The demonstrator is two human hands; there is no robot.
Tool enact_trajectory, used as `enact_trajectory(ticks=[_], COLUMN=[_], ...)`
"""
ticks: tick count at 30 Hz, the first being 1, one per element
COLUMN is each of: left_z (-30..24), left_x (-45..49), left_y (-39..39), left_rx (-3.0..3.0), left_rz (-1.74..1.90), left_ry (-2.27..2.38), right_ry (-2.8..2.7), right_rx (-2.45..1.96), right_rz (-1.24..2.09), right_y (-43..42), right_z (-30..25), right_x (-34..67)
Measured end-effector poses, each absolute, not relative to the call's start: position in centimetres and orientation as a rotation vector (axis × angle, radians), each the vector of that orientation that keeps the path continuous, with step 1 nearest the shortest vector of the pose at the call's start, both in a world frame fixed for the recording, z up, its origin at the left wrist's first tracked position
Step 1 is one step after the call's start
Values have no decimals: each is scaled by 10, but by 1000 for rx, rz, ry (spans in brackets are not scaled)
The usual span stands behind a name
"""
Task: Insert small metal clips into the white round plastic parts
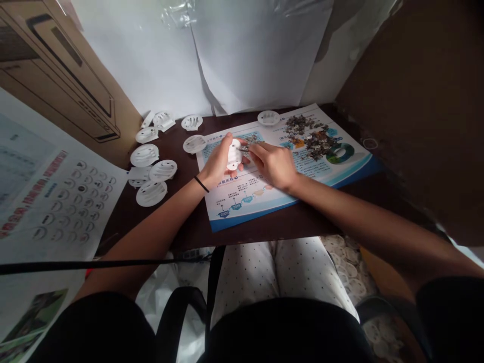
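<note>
My left hand (218, 162) is closed round a small white plastic part (234, 154), held just above the printed sheet (264, 194). My right hand (273, 164) pinches a small metal piece (245, 148) against the top of that part. Both hands meet over the left half of the sheet. A black band circles my left wrist.
Several round white plastic covers (153, 176) lie on the dark table (302, 217) to the left, with more near the back (268, 118). A heap of small metal pieces (308, 133) sits on the sheet's right side. Cardboard stands at left, white sheets behind, a dark board at right.
</note>
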State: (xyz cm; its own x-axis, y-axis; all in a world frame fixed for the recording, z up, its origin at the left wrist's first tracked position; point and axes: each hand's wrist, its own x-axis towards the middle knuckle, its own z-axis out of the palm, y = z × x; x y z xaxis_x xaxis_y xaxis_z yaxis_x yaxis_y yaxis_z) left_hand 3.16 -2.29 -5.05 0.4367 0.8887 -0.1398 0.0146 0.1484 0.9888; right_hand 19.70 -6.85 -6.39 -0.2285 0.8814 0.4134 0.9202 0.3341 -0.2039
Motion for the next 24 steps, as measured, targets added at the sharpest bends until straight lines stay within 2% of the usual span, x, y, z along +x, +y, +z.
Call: enact_trajectory(ticks=[24], left_z=[-54], left_x=[29], left_y=[-23], left_rx=[1401], left_rz=[761], left_ry=[929], right_ry=[-2209], right_rx=[-1557], right_rz=[-88], right_y=[-71], right_z=[-60], right_x=[194])
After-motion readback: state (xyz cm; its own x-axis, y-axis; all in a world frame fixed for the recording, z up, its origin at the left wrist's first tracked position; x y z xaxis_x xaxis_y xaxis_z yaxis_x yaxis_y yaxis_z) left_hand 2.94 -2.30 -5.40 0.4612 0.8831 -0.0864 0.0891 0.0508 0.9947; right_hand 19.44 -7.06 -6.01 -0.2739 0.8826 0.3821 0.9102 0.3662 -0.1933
